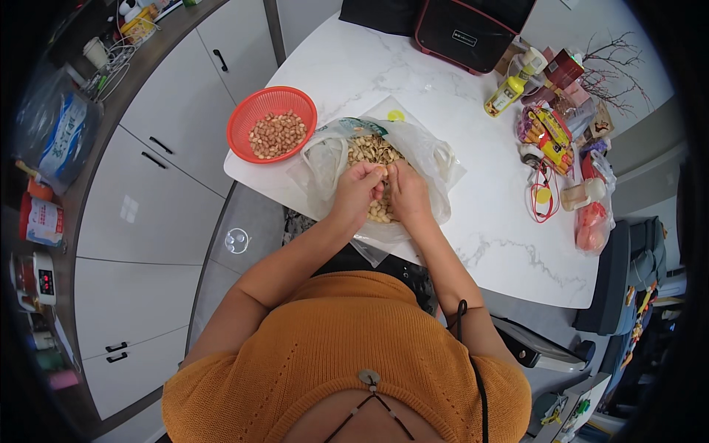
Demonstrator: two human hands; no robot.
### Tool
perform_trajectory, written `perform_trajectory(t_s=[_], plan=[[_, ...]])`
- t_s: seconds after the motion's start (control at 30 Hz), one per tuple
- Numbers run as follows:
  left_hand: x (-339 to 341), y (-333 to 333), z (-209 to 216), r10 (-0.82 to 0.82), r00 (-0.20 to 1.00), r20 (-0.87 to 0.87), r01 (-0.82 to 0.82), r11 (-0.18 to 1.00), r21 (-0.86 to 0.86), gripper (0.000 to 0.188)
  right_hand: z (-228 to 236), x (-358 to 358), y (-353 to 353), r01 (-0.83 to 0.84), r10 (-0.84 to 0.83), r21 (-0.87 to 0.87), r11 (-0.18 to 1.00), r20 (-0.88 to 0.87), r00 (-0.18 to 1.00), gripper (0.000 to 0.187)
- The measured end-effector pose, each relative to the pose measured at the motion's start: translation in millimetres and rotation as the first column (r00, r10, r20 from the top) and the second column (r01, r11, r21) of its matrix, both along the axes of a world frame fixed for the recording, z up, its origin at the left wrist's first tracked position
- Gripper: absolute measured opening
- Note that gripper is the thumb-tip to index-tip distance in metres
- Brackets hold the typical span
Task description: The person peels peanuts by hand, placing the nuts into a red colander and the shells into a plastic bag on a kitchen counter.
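Observation:
Both hands meet over an open whitish plastic bag (321, 164) on the table. My left hand (360, 190) is closed in a pinch, thumb and fingertips together. Against it presses my right hand (408, 193), also pinching. Between their fingertips is a small pale peanut (384, 170), mostly hidden by the fingers. Empty peanut shells (373, 149) fill the far part of the bag. Unshelled peanuts (381, 212) lie in its near part, below my hands. To the left, a red plastic colander (235, 131) holds many shelled, reddish-brown peanut kernels (278, 135).
The white marble-patterned table (509, 229) carries a black appliance (465, 37) at the back. Along its right side stand a yellow bottle (509, 92), snack packets (548, 136), a red cable (544, 193) and a bag of fruit (593, 227). White cabinets (140, 199) line the left.

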State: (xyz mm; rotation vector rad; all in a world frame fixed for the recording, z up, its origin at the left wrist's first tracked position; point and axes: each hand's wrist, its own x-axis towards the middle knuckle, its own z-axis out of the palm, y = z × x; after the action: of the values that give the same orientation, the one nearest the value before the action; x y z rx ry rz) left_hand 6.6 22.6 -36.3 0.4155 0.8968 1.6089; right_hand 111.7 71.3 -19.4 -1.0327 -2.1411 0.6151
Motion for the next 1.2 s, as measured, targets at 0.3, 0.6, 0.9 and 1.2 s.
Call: perform_trajectory(t_s=[0.3,0.6,0.9,1.2], plan=[[-11,4,3,-0.125,0.992,-0.035,0.126,0.992,0.028,0.01,4,6,8,-0.044,0.023,-0.194,0.98,-0.107,0.994,0.023],[-7,-1,13,-0.067,0.985,-0.159,0.07,0.997,0.015,0.01,4,8,10,-0.111,0.081,-0.276,0.955,-0.119,0.99,0.026],[-14,1,7,-0.101,0.98,-0.169,0.104,0.994,0.012,0.009,-3,11,11,-0.231,0.165,-0.322,0.918,-0.219,0.962,0.024],[-16,13,19,0.158,0.965,-0.209,-0.146,0.987,0.071,0.024,7,12,11,-0.356,0.067,-0.613,0.706,-0.442,0.894,0.02]])
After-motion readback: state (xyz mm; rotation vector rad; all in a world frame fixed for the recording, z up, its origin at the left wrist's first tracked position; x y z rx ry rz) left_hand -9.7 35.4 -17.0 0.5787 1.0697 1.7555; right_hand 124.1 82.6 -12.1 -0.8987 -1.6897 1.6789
